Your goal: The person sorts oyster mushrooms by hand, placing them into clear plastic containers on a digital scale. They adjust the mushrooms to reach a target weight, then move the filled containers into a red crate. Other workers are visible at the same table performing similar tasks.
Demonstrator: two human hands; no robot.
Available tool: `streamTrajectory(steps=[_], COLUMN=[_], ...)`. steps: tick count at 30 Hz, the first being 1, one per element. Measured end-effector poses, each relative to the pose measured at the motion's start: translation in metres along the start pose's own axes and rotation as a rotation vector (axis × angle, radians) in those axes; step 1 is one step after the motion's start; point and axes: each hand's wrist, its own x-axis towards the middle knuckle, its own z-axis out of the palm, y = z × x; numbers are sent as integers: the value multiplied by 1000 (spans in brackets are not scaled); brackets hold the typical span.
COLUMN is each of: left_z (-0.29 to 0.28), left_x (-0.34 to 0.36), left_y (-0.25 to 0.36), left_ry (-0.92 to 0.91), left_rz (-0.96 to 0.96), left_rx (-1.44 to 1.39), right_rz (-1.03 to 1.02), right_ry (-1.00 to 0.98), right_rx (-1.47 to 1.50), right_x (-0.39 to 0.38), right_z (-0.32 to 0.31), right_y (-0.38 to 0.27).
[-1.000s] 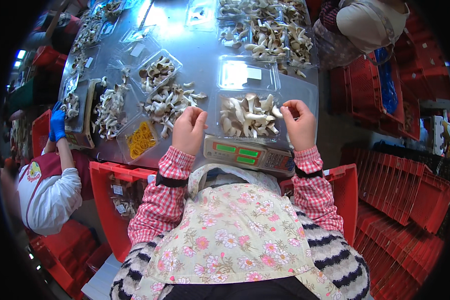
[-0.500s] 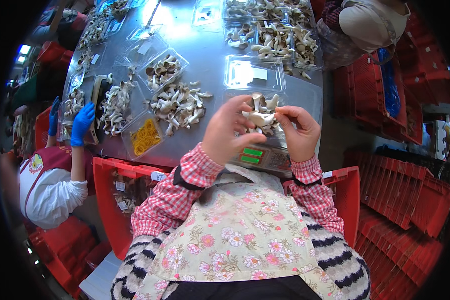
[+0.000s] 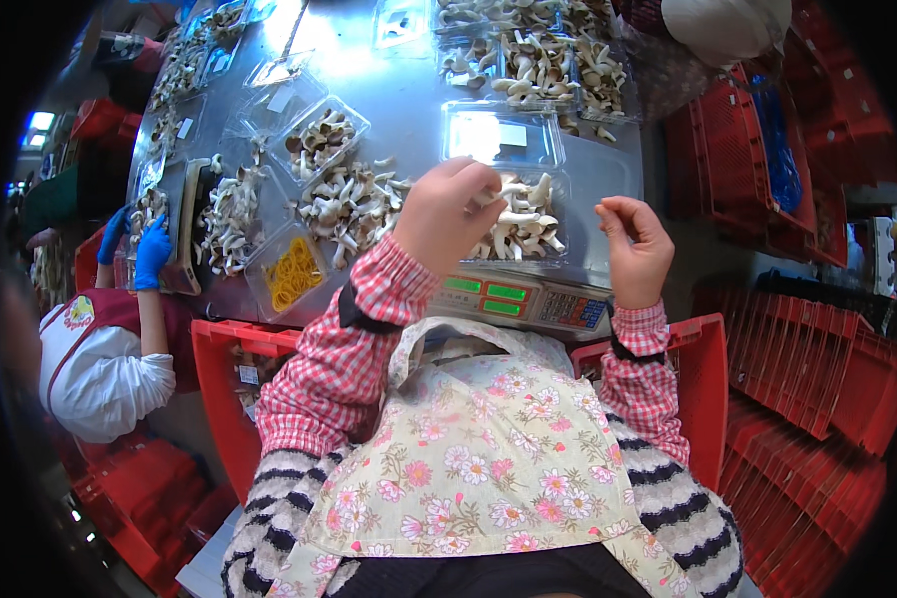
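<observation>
My left hand (image 3: 446, 211) is over the left side of a clear plastic tray (image 3: 560, 251), fingers closed on a pale mushroom that is mostly hidden by them. Several cream-coloured mushrooms (image 3: 520, 224) with grey-brown caps lie in the tray. Beneath it is a weighing scale (image 3: 523, 296) with green lit displays and a keypad. To the tray's right, apart from it, my right hand (image 3: 638, 254) is raised with thumb and fingertips pinched together. Whatever may be between those fingertips is too small to tell.
Loose mushrooms (image 3: 347, 207) lie left of me, beside a tray of yellow rubber bands (image 3: 294, 274). An open clear tray (image 3: 503, 135) is beyond the scale. Filled trays (image 3: 538, 65) stand farther back. A co-worker's blue-gloved hand (image 3: 152, 254) works at left. Red crates (image 3: 802, 364) stand at right.
My hands have parted: the left has closed its fingers at the tray's left side, and the right has moved right, off the mushrooms. The scale's keypad has come into sight.
</observation>
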Motion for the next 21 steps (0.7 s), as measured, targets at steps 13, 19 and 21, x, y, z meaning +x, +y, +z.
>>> streamTrajectory(steps=[13, 19, 21], left_z=[-25, -29, -19], left_x=[-8, -33, -35], left_y=[-46, -63, -62], left_ry=[-10, 8, 8], left_rz=[-151, -169, -122], left_rx=[264, 324, 359], right_rz=[271, 249, 215], right_ry=[-305, -280, -301], right_rx=[-284, -244, -209], right_x=[-35, -27, -22], right_z=[-46, -32, -21], right_y=[26, 37, 31])
